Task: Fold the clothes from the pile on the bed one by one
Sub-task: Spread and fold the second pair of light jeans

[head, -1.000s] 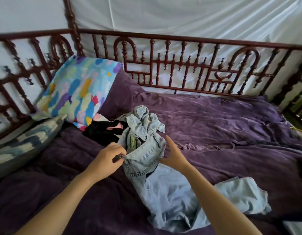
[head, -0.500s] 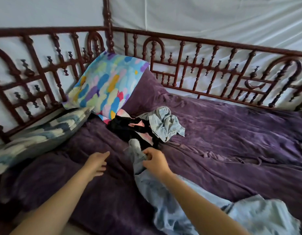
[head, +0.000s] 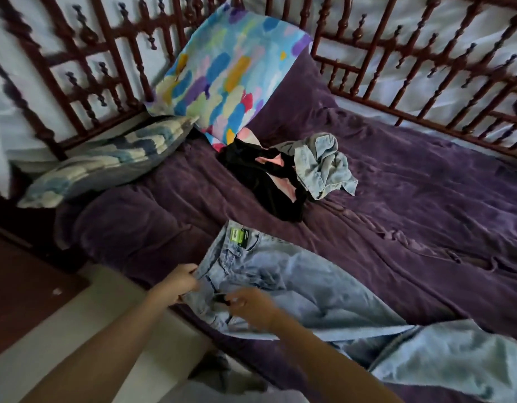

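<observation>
Pinching the waistband edge of the light-blue jeans (head: 309, 292), my left hand (head: 183, 282) has its fingers curled tight on the denim. My right hand (head: 251, 306) is just beside it, fingers curled on the fabric near the fly, where I see a small dark spot that I cannot identify.

The jeans lie spread on the purple bedspread (head: 411, 213) at the near edge of the bed, waist toward the pillows and legs trailing off to the right. Inside the waistband sits a green label (head: 238, 239) with a black patch beside it — its writing is too small for me to read.

Farther up the bed is the pile: a black garment (head: 260, 181), something pink (head: 273, 161) tucked in it, and a crumpled pale denim piece (head: 324, 167) touching its right side. A multicoloured pillow (head: 222, 74) leans on the dark red wooden rail (head: 397, 48) — a blue-and-white pillow (head: 106, 164) lies to its left.
</observation>
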The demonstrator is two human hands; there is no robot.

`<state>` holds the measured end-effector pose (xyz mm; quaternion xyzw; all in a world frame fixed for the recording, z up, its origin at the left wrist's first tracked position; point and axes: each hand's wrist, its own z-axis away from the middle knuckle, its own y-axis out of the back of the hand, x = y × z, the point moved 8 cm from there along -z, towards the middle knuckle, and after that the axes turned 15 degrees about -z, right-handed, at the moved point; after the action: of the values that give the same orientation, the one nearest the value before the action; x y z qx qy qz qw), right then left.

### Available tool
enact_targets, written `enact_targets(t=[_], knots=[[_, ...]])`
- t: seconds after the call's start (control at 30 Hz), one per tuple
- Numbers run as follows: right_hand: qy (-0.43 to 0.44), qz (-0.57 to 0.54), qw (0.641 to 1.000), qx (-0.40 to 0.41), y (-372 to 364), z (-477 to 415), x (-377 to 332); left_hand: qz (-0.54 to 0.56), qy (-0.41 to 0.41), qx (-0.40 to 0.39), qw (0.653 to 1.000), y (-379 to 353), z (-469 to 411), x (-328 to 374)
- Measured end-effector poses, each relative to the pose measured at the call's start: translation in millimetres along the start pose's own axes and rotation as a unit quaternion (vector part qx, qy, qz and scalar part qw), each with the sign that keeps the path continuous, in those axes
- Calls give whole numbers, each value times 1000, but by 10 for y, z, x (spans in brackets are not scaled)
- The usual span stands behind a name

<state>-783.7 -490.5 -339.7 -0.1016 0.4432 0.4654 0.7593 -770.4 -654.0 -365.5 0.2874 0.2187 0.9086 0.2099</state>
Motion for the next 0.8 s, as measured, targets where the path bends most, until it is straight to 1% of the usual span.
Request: enact_targets(t=[0.07,0.17,0.23,0.3,0.37,0.43,0.53,0.57,0.63,0.7,0.77,0.8], knots=[[-33,9,998,45,194,-87,168,-30,-43,11,999,11,30,-20],[-54,44,993,91,482,-211,366,-64,-79,18,995,9,97,-72],[-69,66,991,98,602,-325,444,-67,-112,23,991,16,108,-63],[-85,85,989,86,601,-442,462,-78,-139,33,987,102,96,-5],[-89,56,992,66,486,-513,406,-88,-166,40,981,272,40,134],[-68,1,996,60,370,-585,254,-106,-205,58,971,581,-38,405],[-32,-39,994,94,375,-799,-188,-151,-242,90,954,1269,-166,818],[-20,-51,992,110,408,-889,-367,-157,-244,110,951,1547,-216,898],[7,-53,989,134,480,-1063,-725,-151,-232,174,945,2173,-337,933],[26,-44,989,137,467,-1207,-968,-139,-209,227,941,2738,-475,804],[-6,-24,993,112,339,-1311,-990,-136,-182,254,940,3113,-657,502],[-32,7,995,99,256,-1344,-923,-145,-158,262,941,3209,-768,297]])
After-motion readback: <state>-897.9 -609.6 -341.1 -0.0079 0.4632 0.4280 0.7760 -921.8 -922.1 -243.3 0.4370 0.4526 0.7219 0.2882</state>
